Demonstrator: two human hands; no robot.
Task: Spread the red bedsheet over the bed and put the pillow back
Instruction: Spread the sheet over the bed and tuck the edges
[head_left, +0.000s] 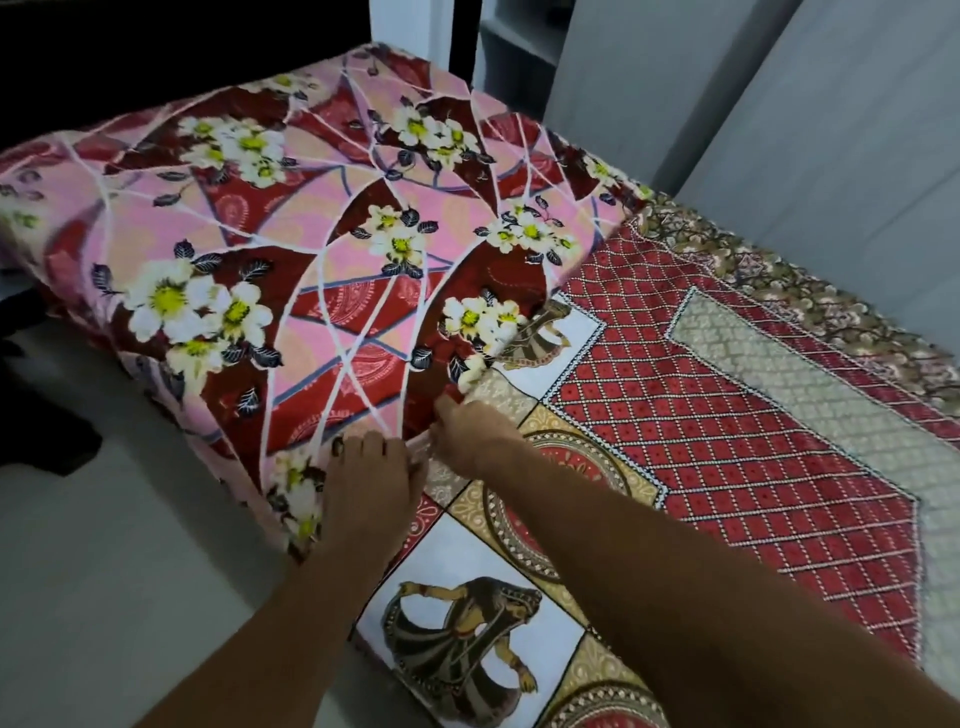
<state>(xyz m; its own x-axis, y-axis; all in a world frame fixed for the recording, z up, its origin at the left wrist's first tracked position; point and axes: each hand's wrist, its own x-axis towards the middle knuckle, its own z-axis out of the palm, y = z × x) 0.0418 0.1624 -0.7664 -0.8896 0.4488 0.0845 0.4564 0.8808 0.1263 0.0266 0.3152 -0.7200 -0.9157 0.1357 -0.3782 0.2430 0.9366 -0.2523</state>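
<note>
Both hands, left hand and right hand, sit close together pinching the near edge of the floppy, lightweight floral bedsheet, which is bunched just beyond them on the bed, so grabbing corners probably works best.

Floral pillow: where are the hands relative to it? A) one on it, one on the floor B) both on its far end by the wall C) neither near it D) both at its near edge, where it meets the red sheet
D: the left hand and right hand both sit at the near edge of the floral pillow, where it meets the red bedsheet.
</note>
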